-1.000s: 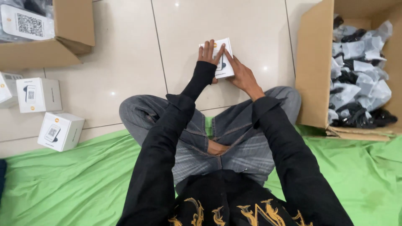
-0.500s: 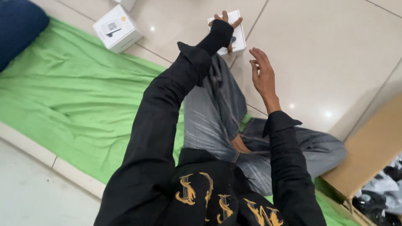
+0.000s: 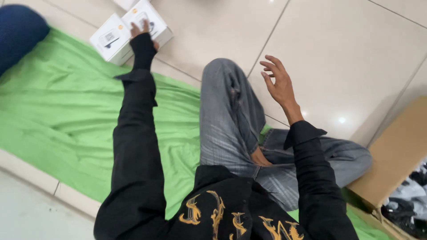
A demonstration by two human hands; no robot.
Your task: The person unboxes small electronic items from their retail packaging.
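White small box (image 3: 149,22) sat far left on the tiled floor (image 3: 338,58), my left hand (image 3: 141,31) gripping it beside another white box (image 3: 111,41). My right hand (image 3: 278,80) hung open, empty. Stretched so far, I judged it might slip.

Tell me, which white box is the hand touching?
The left hand rests on the right box; the left box beside it lies untouched.

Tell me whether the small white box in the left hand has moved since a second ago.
Yes. The white box under the left hand went from the tiles ahead of the knees leftward, and now lies beside another white box at the green mat's edge.
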